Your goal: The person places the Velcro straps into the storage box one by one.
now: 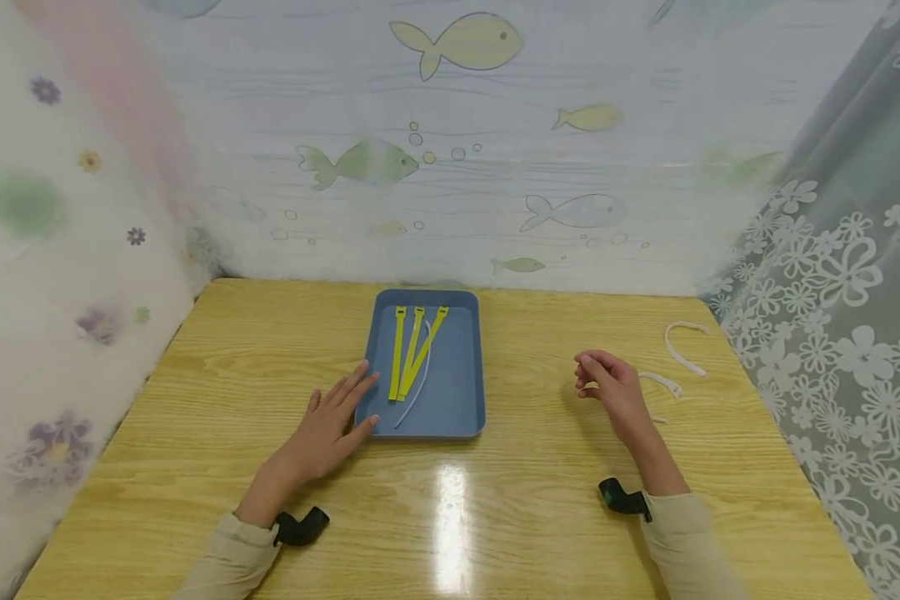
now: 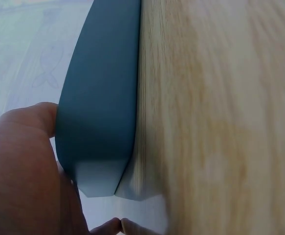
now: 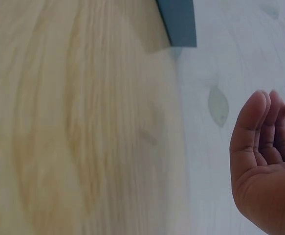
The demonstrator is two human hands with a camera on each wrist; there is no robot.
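While the left hand [image 1: 328, 427] lies flat on the wooden table [image 1: 195, 392], its fingers are straight and spread, the tips resting against the near left edge of a blue tray [image 1: 461, 392] and gripping nothing. From the left wrist, the thumb [image 2: 32, 122] presses the tray's outer wall [image 2: 100, 98], which stands directly on the wood. Just right of that hand, inside the tray, three yellow ties [image 1: 412, 350] lie lengthwise, their heads at the far end away from the hands; the right-hand one slants across the middle one. A thin white tie [image 1: 416, 392] curves beside them, nearer the hands. Well to the right of the tray, the right hand [image 1: 613, 390] hovers low over the table with its fingers loosely curled; the head view does not show plainly whether anything is pinched, and from the right wrist the palm and fingers [image 3: 259, 132] appear bare. Just beyond and right of that hand a white strip [image 1: 663, 383] lies on the wood, and farther right a second, curled strip [image 1: 678, 346] rests near the table's edge. Patterned curtains with fish [image 1: 465, 42] and flowers close off the table on the sides away from the person.
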